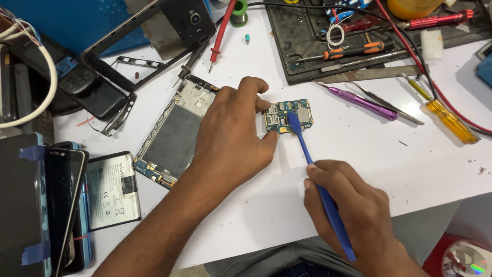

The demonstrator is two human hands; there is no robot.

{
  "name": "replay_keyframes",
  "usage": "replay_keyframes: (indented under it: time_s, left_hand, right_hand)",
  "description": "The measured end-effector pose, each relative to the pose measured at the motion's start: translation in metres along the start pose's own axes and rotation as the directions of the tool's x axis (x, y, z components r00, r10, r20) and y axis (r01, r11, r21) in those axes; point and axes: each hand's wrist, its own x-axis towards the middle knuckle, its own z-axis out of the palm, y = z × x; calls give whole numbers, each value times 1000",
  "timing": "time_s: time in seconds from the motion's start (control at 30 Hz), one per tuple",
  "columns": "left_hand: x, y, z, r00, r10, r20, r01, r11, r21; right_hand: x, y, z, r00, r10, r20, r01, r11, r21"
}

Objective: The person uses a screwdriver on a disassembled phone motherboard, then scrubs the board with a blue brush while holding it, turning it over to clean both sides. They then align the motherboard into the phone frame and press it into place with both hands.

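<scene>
Head view: a white worktable [359,154] seen from above, crowded with phone parts and tools.
Circuit board: a small blue-green board [288,116] lies flat on the table, near its middle.
Left hand: the left hand [230,136] pins the board at its left edge, fingertips closed on it from above and below.
Right hand: the right hand [353,208] is clamped around a blue plastic pry tool [318,179], whose tip rests on the board.
Left of the board: an opened phone frame [177,131] lies just beside the left hand, partly hidden under it.
Battery: a flat grey-white rectangular battery [111,190] with a printed label lies by the table's left edge, beside stacked phones [61,205] marked with blue tape.
Right of the board: a purple-handled tool [364,102], metal tweezers [394,109] and a yellow-handled screwdriver [446,117] lie well apart from the hands.
Far edge: a dark tray [287,61] holds an orange-and-black screwdriver [353,51]; a red probe [221,33] lies left of it.
</scene>
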Motion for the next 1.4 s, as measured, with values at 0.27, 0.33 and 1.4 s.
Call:
replay_keyframes:
  time_s: [0.27, 0.33, 1.4]
  left_hand:
    - [1, 3, -3, 1000, -17, 22, 16, 1000, 15]
    - [1, 4, -3, 999, -22, 26, 21, 1000, 19]
    - [2, 7, -4, 1000, -19, 18, 19, 999, 29]
  right_hand:
    - [20, 0, -2, 998, -20, 53, 19, 1000, 10]
    - [23, 1, -2, 999, -10, 41, 9, 1000, 27]
    - [29, 3, -1, 998, 25, 52, -26, 999, 25]
